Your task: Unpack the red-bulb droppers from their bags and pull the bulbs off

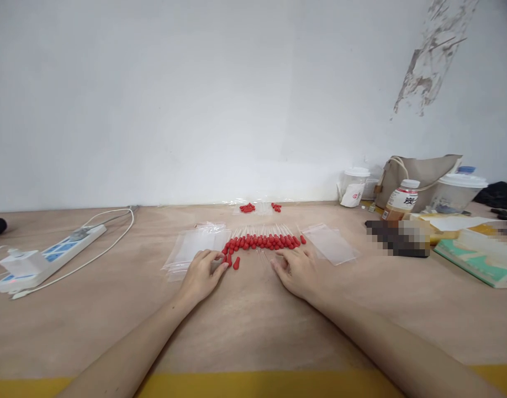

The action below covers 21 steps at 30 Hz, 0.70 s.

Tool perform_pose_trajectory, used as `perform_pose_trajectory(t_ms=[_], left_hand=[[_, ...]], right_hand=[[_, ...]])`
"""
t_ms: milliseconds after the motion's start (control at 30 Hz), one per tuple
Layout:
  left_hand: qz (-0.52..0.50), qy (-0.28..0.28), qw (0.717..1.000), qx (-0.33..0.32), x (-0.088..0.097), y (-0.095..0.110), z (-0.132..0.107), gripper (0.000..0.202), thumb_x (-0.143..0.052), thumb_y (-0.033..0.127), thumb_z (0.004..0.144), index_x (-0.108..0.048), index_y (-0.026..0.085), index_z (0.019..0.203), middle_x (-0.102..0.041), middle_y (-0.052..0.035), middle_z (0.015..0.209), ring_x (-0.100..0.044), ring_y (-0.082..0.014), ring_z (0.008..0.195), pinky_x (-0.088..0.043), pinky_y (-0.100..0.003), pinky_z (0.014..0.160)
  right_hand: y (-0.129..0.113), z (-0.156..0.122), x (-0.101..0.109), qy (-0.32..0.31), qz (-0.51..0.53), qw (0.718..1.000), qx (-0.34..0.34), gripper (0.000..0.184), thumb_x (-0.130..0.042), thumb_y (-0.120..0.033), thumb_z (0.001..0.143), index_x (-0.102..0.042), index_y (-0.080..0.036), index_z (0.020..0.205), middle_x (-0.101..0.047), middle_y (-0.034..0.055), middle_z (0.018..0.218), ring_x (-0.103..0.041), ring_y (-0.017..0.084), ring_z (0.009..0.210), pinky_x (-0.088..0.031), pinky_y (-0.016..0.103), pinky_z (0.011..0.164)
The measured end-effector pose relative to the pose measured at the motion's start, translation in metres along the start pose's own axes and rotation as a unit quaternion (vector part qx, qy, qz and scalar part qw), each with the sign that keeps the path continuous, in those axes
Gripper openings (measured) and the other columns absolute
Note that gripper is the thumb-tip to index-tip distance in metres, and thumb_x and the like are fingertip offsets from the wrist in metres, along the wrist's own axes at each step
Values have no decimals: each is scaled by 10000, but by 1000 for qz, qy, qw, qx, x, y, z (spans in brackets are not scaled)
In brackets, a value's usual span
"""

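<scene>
A row of droppers with red rubber bulbs (259, 241) lies on the table, bulbs toward me and thin pale stems toward the wall. My left hand (204, 275) rests at the row's left end. Its thumb and fingers are apart, with the fingertips at the outermost bulbs. A loose red bulb (236, 263) lies just right of them. My right hand (297, 271) is bent at the row's right half, thumb apart from the fingers, fingertips close to the bulbs. Whether either hand touches a bulb is hard to tell. Clear bags lie to the left (199, 246) and right (330, 243).
Bags with small red pieces (247, 208) lie by the wall. A power strip (57, 254) and white cable (116, 246) are at left. A lidded cup (353, 188), a bottle (402, 200), a grey bag (423, 179) and a green box (473, 260) stand at right.
</scene>
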<state>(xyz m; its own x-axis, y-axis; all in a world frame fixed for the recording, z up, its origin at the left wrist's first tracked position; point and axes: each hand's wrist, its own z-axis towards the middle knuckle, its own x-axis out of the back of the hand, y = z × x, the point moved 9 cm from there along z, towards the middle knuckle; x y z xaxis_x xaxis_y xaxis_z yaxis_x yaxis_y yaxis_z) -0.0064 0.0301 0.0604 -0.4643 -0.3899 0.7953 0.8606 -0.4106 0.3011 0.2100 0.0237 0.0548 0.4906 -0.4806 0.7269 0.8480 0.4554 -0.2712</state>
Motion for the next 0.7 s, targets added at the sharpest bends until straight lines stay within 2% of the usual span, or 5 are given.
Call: perform_pose_trajectory(t_ms=[67,133,300,500,700], left_hand=[[12,21,999,-28,4,12,-3,193,-468,344,811,-589,201,862,-592,-39,845,-518,-198,840,-410,-341,751],[17,14,997,-71,2,31,-5,200,-458,343,821,-591,200,867,-593,-44,853,-508,-195,841,-398,-342,759],[30,-72,986,-148,-24,73,-10,325,-477,420,802,-551,198,1026,-610,-68,973,-496,-232,926,-369,-396,789],[21,-118,980,-158,-44,72,-8,474,-432,430,827,-415,175,1227,-494,-134,1218,-399,-257,1161,-229,-494,961],[7,-129,980,-151,-49,65,-11,495,-403,434,842,-372,174,1263,-459,-140,1262,-364,-246,1201,-147,-513,1003]], right_hand=[[8,-2,-4,-34,18,999,-31,295,-521,-414,764,-596,-196,948,-638,15,687,-573,175,714,-324,329,722],[13,-4,-11,-81,67,993,-59,323,-555,-425,728,-598,-186,941,-627,-4,609,-583,168,643,-350,313,668],[14,-8,-31,-148,205,962,-102,339,-598,-367,680,-608,-159,948,-670,21,670,-602,170,627,-407,302,619],[0,-9,-43,-143,234,960,-52,396,-600,-333,685,-586,-190,1054,-680,22,760,-609,171,676,-442,329,669],[-5,-10,-48,-161,278,946,-45,341,-562,-289,720,-579,-213,1052,-682,11,825,-615,170,742,-445,334,709]])
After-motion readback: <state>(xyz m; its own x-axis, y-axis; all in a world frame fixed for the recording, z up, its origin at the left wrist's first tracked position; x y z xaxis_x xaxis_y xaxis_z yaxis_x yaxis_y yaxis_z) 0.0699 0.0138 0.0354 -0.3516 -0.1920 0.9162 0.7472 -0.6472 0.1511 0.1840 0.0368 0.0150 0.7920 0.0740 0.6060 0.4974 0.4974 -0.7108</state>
